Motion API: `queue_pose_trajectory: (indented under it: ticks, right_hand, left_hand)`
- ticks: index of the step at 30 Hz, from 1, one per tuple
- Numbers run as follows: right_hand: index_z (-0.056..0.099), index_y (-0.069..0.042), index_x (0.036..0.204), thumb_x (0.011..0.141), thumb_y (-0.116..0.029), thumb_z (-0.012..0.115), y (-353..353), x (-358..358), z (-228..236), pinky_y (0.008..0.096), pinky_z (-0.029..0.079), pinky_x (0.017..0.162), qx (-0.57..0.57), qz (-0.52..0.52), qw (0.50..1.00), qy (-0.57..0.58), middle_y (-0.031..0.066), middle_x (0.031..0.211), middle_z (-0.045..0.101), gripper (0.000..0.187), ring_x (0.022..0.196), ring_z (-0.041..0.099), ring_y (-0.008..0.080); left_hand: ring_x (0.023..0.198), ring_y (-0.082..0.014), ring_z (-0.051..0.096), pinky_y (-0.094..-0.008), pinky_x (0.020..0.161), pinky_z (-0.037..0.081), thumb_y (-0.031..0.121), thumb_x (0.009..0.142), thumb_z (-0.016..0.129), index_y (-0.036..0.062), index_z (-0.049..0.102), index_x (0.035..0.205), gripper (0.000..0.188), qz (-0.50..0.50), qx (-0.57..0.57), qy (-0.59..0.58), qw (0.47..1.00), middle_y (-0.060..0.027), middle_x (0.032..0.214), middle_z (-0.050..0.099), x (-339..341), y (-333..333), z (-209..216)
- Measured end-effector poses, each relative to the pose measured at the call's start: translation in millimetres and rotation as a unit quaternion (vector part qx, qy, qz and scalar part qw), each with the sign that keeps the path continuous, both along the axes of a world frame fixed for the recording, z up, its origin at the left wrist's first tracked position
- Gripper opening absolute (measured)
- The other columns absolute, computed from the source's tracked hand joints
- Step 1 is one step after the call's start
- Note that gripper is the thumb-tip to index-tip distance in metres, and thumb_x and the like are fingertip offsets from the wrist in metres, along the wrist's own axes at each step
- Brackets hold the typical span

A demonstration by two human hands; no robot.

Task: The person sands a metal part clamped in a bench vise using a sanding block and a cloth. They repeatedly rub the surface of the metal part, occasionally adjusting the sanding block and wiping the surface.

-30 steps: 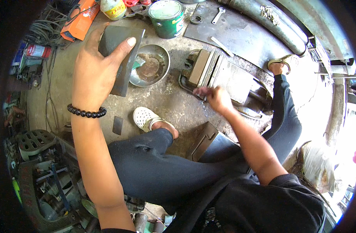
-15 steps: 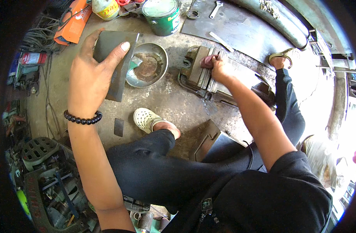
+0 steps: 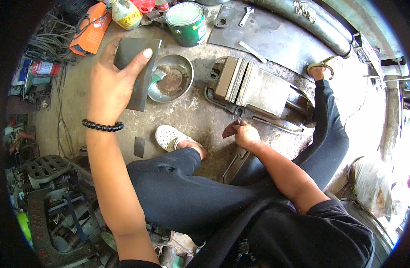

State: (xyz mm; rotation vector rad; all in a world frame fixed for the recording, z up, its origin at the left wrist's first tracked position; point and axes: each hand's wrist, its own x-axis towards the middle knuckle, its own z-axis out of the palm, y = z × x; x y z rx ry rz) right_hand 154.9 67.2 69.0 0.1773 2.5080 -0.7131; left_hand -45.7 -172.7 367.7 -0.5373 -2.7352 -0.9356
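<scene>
Concrete floor (image 3: 200, 116) leaves us room around the vise's (image 3: 263, 91) edges.
Our left hand (image 3: 107, 85) clamps a dark plate (image 3: 141, 91), thumb across its face, other fingers mostly hidden; its edge overlaps the round pan (image 3: 173, 87) in our view. The green can (image 3: 187, 30) bears a printed label. Off the vise's near edge, our right hand's (image 3: 248, 135) fingers pinch a reddish-brown scrap (image 3: 229, 129).

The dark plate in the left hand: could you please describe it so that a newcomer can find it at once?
Start at the big grey vise and go left, past the round pan. There the left hand grips the flat dark plate. Unlike the small dark rectangle lying on the floor, it looks larger and is held up.
</scene>
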Motion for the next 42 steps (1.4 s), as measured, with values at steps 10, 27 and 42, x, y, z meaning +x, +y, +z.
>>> queue_pose_trajectory:
  ticks: [10,27,42]
  right_hand:
    - [0.065,-0.007,0.131,0.091,-0.036,0.065,130,-98,23,0.0415,0.051,0.097,-0.121,-0.101,0.985,-0.069,0.0196,0.117,0.072,0.049,0.111,0.068,0.0311]
    - [0.055,-0.005,0.137,0.093,-0.014,0.059,120,-148,-32,0.0476,0.047,0.105,0.077,-0.169,0.914,0.360,0.0218,0.146,0.049,0.045,0.125,0.056,0.0409]
    - [0.057,-0.002,0.137,0.086,0.000,0.050,22,-46,-27,0.0460,0.040,0.114,-0.048,0.033,0.973,0.224,0.0241,0.142,0.055,0.051,0.136,0.050,0.0386]
  left_hand:
    - [0.109,-0.0253,0.066,-0.0335,0.096,0.050,0.035,0.085,0.081,-0.0121,0.055,0.133,0.072,0.012,0.004,-0.069,0.998,-0.0250,0.118,0.068,-7,6,-3]
    - [0.110,-0.0232,0.064,-0.0331,0.098,0.048,0.033,0.086,0.081,-0.0084,0.056,0.135,0.070,0.017,0.006,-0.082,0.996,-0.0220,0.119,0.068,-9,-9,-15]
    - [0.107,-0.0235,0.066,-0.0330,0.095,0.050,0.034,0.086,0.081,-0.0090,0.056,0.134,0.069,0.015,0.001,-0.052,0.999,-0.0224,0.118,0.069,-5,-13,-4]
